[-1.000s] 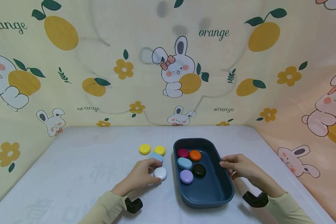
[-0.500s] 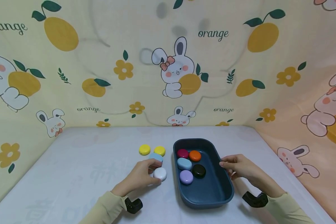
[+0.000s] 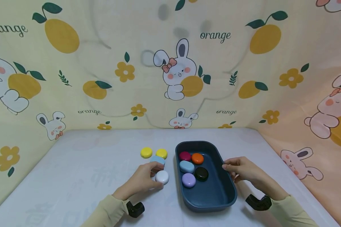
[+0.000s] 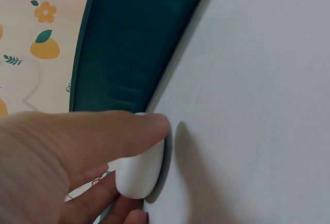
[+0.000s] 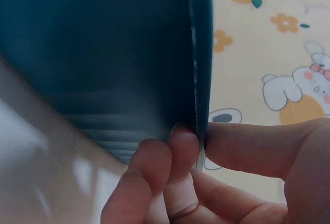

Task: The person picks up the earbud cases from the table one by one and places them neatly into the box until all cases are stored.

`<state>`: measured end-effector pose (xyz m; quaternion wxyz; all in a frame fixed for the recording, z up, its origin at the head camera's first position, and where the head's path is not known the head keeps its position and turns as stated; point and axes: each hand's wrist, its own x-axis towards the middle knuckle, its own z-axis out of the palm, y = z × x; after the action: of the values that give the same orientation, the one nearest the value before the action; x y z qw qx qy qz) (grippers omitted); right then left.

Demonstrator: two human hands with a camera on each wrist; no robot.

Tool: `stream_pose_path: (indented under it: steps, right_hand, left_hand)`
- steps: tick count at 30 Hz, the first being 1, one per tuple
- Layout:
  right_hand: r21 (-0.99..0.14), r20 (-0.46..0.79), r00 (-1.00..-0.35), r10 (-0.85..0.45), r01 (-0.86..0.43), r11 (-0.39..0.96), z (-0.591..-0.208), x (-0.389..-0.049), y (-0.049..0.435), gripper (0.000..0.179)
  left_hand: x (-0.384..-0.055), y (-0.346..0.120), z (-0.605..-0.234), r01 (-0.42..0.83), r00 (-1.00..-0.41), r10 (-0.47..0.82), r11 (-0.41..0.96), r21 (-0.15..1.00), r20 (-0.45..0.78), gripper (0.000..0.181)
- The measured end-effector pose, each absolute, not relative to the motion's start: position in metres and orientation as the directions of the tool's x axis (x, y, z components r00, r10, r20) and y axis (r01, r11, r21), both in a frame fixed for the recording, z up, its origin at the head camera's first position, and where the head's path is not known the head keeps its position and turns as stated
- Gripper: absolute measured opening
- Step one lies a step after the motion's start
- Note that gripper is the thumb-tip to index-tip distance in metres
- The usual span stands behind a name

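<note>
In the head view my left hand (image 3: 143,179) pinches a smooth white rounded disc (image 3: 162,177) low at the table, left of the dark blue tray (image 3: 204,201). The left wrist view shows the thumb across the upper end of the white disc (image 4: 140,175) and fingers behind it. My right hand (image 3: 245,171) grips the tray's right rim; in the right wrist view, the thumb lies on one side of the tray wall (image 5: 202,53) and curled fingertips on the other. Inside the tray's left part are crimson (image 3: 185,156), orange, light blue, black (image 3: 201,173) and lilac discs.
Two yellow discs (image 3: 146,152) lie on the white table (image 3: 88,176) beyond my left hand. A light blue disc (image 3: 157,159) sits just in front of them, partly covered by my fingers. A printed cloth backdrop (image 3: 147,82) rises behind the table.
</note>
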<state>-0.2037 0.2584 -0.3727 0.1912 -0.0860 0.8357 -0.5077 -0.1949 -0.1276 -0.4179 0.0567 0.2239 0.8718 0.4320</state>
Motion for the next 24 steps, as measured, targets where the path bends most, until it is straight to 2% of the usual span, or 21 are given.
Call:
stream_pose_path:
  steps: [24]
  right_hand:
    - [-0.886, -0.230, -0.911, -0.341, 0.051, 0.462, -0.3738, -0.2053, 0.2594, 0.039]
  left_hand:
    - [-0.1939, -0.1260, -0.4202, 0.376, -0.878, 0.467, 0.539, 0.753, 0.104, 0.057]
